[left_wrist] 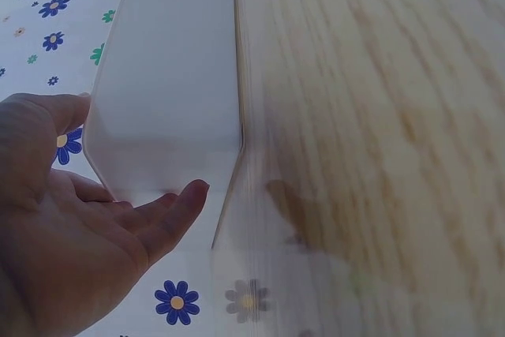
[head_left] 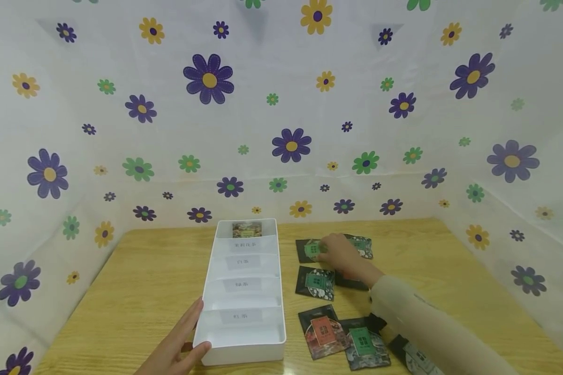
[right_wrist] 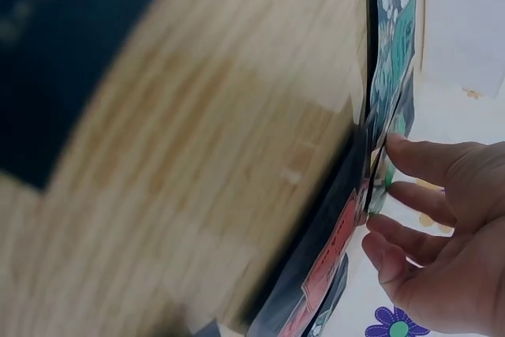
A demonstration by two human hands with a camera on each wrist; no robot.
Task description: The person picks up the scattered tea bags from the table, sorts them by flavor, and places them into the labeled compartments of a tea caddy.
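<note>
A long white box (head_left: 283, 333) with several compartments, most bearing printed paper labels, lies lengthwise on the table. My left hand (head_left: 175, 341) holds its near left corner, thumb at the near end and fingers along the left side. In the left wrist view, that hand (left_wrist: 87, 226) spans the plain white wall of the box (left_wrist: 170, 69). My right hand (head_left: 342, 254) reaches into the far row of sachets, fingertips on a dark tea sachet with a green label (head_left: 309, 251). The right wrist view shows the fingers of that hand (right_wrist: 450, 226) bent at the edge of the sachets.
A sachet (head_left: 246, 229) stands in the farthest compartment. Right of the box lie a black-and-white sachet (head_left: 315, 283), a red-labelled one (head_left: 325, 332) and a green-labelled one (head_left: 366, 342). Another sachet (head_left: 415, 357) is partly under the right sleeve. Flower-patterned cloth (head_left: 255, 114) encloses the table.
</note>
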